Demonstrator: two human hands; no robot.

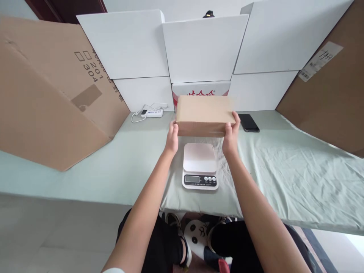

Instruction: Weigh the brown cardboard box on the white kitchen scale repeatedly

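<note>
A plain brown cardboard box (204, 113) is held between both of my hands, just beyond a white kitchen scale (199, 163). My left hand (172, 137) presses its left end and my right hand (231, 134) presses its right end. I cannot tell whether the box rests on the table or is lifted. The scale's platform is bare, and its small display and three buttons face me. Both stand on a table covered in a pale green cloth (284, 170).
A black phone (248, 122) lies right of the box. A white power strip with a coiled cable (150, 112) lies at the back left. White boxes (204, 49) wall the back, with large brown cardboard sheets leaning on the left (51, 98) and right (330, 91).
</note>
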